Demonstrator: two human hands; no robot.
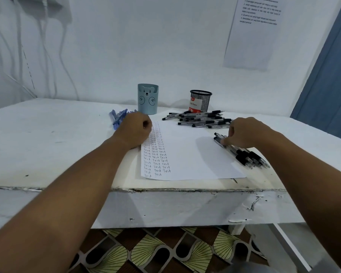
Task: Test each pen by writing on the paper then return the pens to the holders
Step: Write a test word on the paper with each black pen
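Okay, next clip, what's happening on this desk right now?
A person is testing pens at a white table. The sheet of paper already has columns of "Test" down its left side. The left hand rests as a fist on the paper's top left corner, holding nothing visible. The right hand fingers a bundle of black pens at the paper's right edge. More black pens lie loose in front of the mesh holder; blue pens lie beside the bear holder.

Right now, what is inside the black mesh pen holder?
Inside the black mesh pen holder, a white and red card labelled "Ball Pens" shows through the mesh. No pens stick out above the rim. The bottom of the holder is hidden.
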